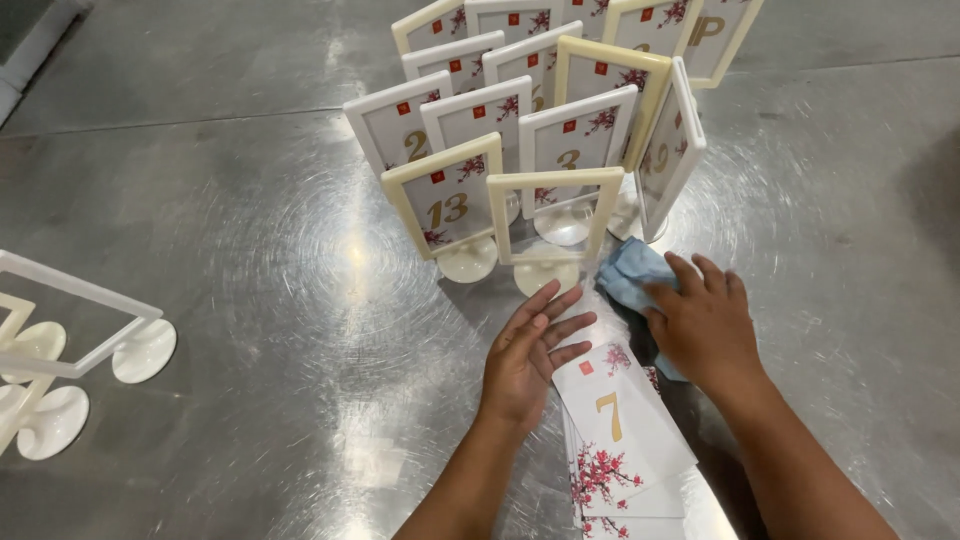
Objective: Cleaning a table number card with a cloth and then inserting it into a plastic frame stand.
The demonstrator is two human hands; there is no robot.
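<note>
1. Brushed steel everywhere: the metal table is scuffed with swirl marks and throws back glare, with a grey floor strip at the top left corner.
2. A whole crowd of cream and white table-number stands sits behind the hands, most holding floral cards.
3. The empty frame stands right in front of that bunch, just past the fingertips.
4. Left hand lies flat, fingers spread loosely, at the edge of the card stack.
5. Right hand presses down on a blue cloth, fingers curled over it.
6. More empty stands lie far left, well apart.
</note>
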